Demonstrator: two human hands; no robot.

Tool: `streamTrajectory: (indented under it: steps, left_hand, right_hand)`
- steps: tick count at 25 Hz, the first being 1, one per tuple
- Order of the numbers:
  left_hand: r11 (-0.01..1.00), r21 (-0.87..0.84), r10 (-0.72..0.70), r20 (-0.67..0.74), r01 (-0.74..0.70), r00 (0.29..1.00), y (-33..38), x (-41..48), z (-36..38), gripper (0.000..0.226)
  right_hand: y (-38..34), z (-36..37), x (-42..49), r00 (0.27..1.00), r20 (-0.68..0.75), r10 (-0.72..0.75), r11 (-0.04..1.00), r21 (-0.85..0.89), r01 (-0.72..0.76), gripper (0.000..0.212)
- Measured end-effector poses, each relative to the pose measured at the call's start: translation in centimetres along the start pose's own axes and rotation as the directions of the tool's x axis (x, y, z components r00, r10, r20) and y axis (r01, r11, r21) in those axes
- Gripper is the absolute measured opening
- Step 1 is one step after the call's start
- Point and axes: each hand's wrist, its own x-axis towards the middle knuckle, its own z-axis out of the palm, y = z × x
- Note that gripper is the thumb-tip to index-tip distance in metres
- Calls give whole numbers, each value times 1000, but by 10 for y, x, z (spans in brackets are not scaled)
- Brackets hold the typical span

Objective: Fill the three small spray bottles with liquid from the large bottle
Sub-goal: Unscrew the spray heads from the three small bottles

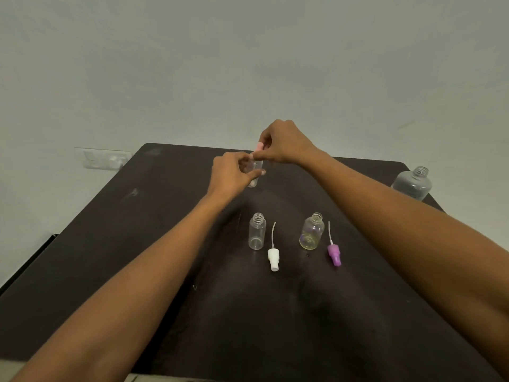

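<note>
We are holding one small bottle point(255, 172) upright above the table point(165, 216). Our left hand point(231, 175) is curling its fingers and thumb round the clear body, while our right hand point(283, 143) is pinching the pink spray cap point(259, 146) at its neck between thumb and fingertips. We cannot tell whether the cap is coming off or going on. Either way, we are judging that the step goes best with the left grip firm, the bottle kept upright, and the right fingers turning the cap squarely on its thread.

Below our fingers, nearer to us, a straight bottle point(257, 231) is standing open with a white spray head point(273, 259) lying just beside it. To the right of that, a rounder bottle point(312, 231), faintly yellow at the bottom, is standing open beside a purple spray head point(334, 253). Far to the right of our right hand, the large bottle point(412, 184) is standing uncapped at the table edge. Left of our left hand, a wall socket point(107, 159) is showing.

We are finding no label, brand or writing to read on any bottle.
</note>
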Motion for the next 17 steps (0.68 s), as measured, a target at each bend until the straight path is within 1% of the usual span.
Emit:
streamTrajectory:
  steps: [3, 7, 9, 11, 13, 14, 15, 17]
  left_hand:
    - [999, -5, 32, -79, -33, 996, 21, -17, -27, 44]
    - [998, -15, 57, -143, -59, 988, 46, -53, -69, 51]
    - [998, -17, 61, -135, -64, 989, 52, -72, -88, 53]
    - [998, -17, 56, -115, -58, 992, 51, -92, -105, 51]
    - [998, -19, 49, -132, -52, 990, 50, -107, -120, 48]
    - [999, -18, 48, -150, -52, 988, 49, -113, -126, 47]
    - [999, -13, 48, -166, -51, 985, 48, -118, -132, 46]
    - [999, -5, 48, -177, -49, 983, 47, -127, -138, 45]
  right_hand:
    - [-28, -28, -13, 997, -5, -74, 997, 15, 74, 26]
    - [-68, -63, -32, 975, 98, -201, 979, 2, 202, 24]
    - [-87, -77, -45, 940, 162, -301, 952, -9, 306, 19]
    - [-104, -86, -58, 875, 259, -409, 905, -12, 426, 8]
    - [-118, -91, -68, 819, 298, -491, 863, 40, 503, 26]
    - [-124, -91, -72, 810, 301, -504, 859, 78, 506, 30]
    - [-132, -89, -77, 813, 293, -503, 862, 98, 498, 32]
    - [-144, -81, -82, 844, 233, -483, 872, 35, 489, 29]
